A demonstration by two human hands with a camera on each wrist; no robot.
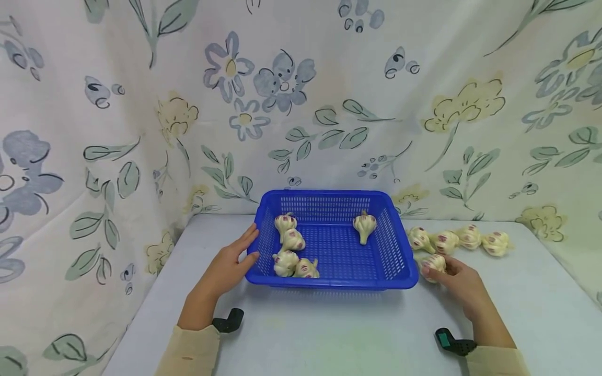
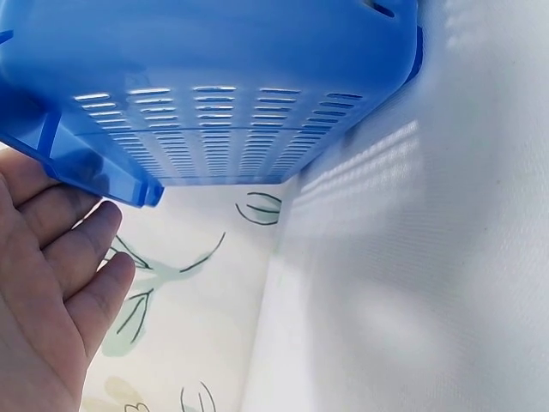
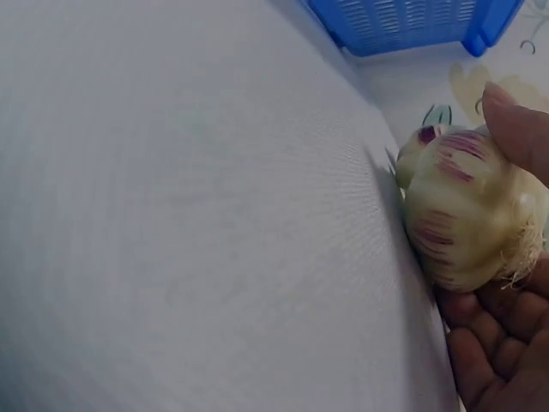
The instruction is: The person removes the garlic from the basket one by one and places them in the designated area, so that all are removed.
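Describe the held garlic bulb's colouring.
Garlic bulb: cream with purple streaks, clearest in the right wrist view.

Legible text, labels, brands, numbers, signs: none in head view or either wrist view. Basket (image 1: 329, 284), garlic bulbs (image 1: 364, 223), table (image 1: 329, 334), patterned cloth (image 1: 324, 172): no readable characters. Black device (image 1: 456, 345) at right wrist: green patch (image 1: 443, 339), any marking too small to tell.

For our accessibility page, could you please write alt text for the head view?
A person's right hand holds a garlic bulb beside a blue basket containing five bulbs; the left hand touches its rim. Four more bulbs lie nearby.
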